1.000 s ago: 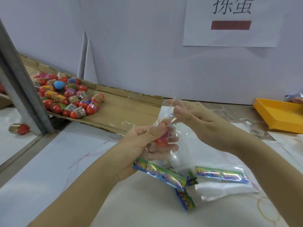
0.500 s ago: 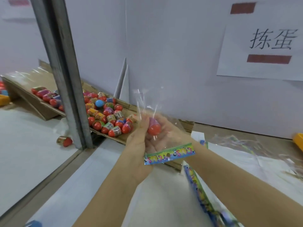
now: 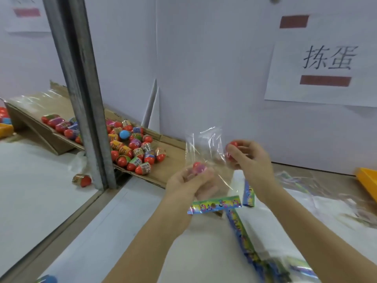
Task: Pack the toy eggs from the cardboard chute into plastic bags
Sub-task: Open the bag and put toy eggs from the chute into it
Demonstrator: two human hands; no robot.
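My left grip (image 3: 189, 182) curls round the plastic bag (image 3: 206, 148) low down, pinching 1 toy egg (image 3: 199, 168) that seems to sit inside. My right grip (image 3: 252, 160) pinches a 2nd egg (image 3: 231, 149) just beside the limp bag mouth. If the film folds shut, that egg may miss, drop to the surface and roll. Further off, loose eggs (image 3: 132, 148) wait on the cardboard chute (image 3: 173, 172). 0.5 s ago my right grip was hidden behind the bag, with no 2nd egg showing.

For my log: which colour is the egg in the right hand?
The egg is red; head view shows it.
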